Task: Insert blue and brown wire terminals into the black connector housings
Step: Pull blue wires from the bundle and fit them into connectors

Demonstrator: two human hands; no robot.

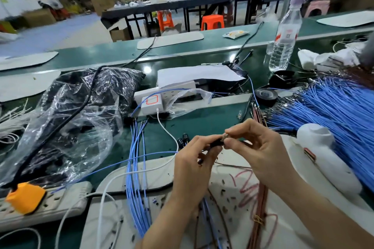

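My left hand (194,159) grips a small black connector housing (217,143) above the white work mat (162,170). My right hand (255,147) pinches a metal wire terminal (227,135) right at the housing's end; a brown wire (232,166) trails below the hands. A bundle of blue wires (137,188) with black housings at the far end lies left of my hands. A large fan of loose blue wires (334,111) lies at the right. A bunch of brown wires (261,208) runs down the mat under my right wrist. Two spare black housings (183,139) sit just beyond my left hand.
A clear bag of black parts (81,111) fills the left. A power strip with an orange plug (26,198) lies at the front left. A white charger (151,103), a roll of black tape (265,95), a water bottle (283,42) and a white plastic bottle (327,157) stand around.
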